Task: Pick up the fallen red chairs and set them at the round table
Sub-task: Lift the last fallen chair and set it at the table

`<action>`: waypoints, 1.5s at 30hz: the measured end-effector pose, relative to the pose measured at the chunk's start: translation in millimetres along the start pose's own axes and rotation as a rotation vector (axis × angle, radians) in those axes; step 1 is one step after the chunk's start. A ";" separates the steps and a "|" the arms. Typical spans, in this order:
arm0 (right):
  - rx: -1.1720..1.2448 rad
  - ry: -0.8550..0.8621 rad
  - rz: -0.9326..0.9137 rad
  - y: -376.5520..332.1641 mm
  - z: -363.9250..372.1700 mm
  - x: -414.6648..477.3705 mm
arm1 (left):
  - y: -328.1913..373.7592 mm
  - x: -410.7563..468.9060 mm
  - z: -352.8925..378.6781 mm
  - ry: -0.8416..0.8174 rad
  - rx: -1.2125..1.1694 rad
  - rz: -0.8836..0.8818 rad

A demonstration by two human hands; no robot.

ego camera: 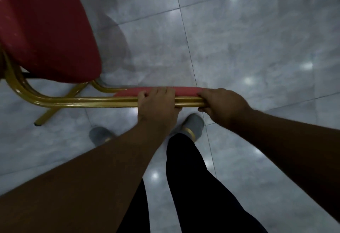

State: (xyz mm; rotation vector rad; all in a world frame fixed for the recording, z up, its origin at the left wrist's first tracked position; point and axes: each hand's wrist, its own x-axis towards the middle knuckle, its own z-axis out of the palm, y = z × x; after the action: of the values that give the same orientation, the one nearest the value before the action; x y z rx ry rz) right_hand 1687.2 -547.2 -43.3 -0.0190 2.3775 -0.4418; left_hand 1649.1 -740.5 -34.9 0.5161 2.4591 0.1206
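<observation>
Head view: you're looking straight down, both arms out in front.
Floor: glossy grey marble tile floor [248, 36] fills the frame; ceiling-light glare spots on it.
Chair: red padded chair with gold metal tube frame [46, 30], left of centre, seat cushion up; one gold leg foot reaches the tiles at lower left. Backrest top edge runs across mid-frame, just ahead of your feet. Looks upright or nearly so.
Left hand [156, 104]: closed over the backrest top rail, fingers wrapped onto the red padding.
Right hand [220, 102]: closed around the rail's right end, just beside the left.
Why: my read is a two-hand grip on the top rail gives you leverage to steer or carry the chair.
Feet: grey slippers [194, 127] right behind the rail, one blurred.
Hidden: round table not in frame; other chairs not visible; chair's left side cut off, remaining legs unseen. Dim and soft, so lifted vs resting is unclear.
</observation>
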 end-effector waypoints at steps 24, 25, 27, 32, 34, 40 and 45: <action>0.427 0.372 -0.111 -159.5 -97.2 -177.1 | -95.3 -178.9 -174.6 0.364 -0.231 0.353; 0.407 0.394 -0.147 -172.8 -103.1 -182.6 | -104.1 -188.8 -182.7 0.377 -0.240 0.362; 0.332 0.417 -0.196 -198.4 -121.1 -190.5 | -122.9 -206.8 -197.7 0.410 -0.255 0.377; 0.091 0.445 -0.336 -268.7 -167.9 -210.1 | -167.4 -259.6 -239.1 0.473 -0.323 0.366; 0.056 0.494 -0.364 -299.2 -181.6 -216.1 | -184.6 -277.9 -254.9 0.468 -0.370 0.334; -0.040 0.696 -0.490 -387.7 -217.8 -225.9 | -202.9 -320.1 -300.8 0.487 -0.398 0.382; -0.115 0.759 -0.684 -445.0 -222.4 -226.4 | -233.7 -372.1 -305.2 0.618 -0.463 0.291</action>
State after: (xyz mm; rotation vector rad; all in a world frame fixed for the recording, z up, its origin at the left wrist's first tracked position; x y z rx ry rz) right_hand 1663.8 -867.1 399.3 -0.8779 3.1047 -0.7184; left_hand 1663.8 -1090.2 369.7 0.6962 2.7770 1.0823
